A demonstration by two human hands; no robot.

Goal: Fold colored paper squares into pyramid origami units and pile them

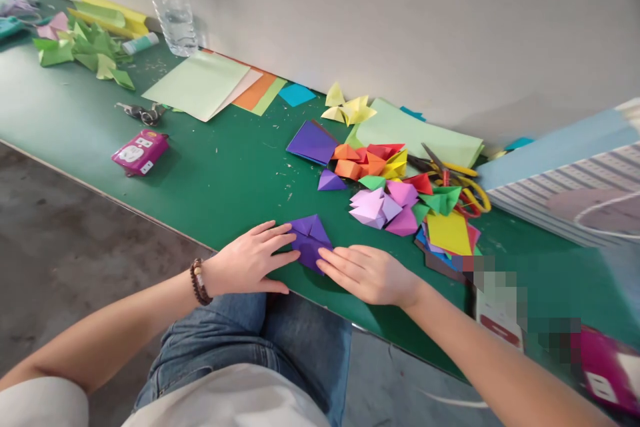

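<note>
A folded purple paper piece (310, 239) lies flat near the front edge of the green table (225, 167). My left hand (250, 260) lies flat with its fingers stretched out, fingertips pressing the paper's left side. My right hand (367, 273) also lies flat, fingers extended onto the paper's lower right edge. Neither hand grips anything. A beaded bracelet (199, 282) is on my left wrist.
Behind the hands sits a pile of folded coloured paper pieces (390, 187), yellow-handled scissors (457, 180) and a purple sheet (313, 142). Flat sheets (205, 83), a water bottle (167, 0), a pink power strip (140, 151) and green folded pieces (85, 50) lie left. A striped box (565, 187) stands right.
</note>
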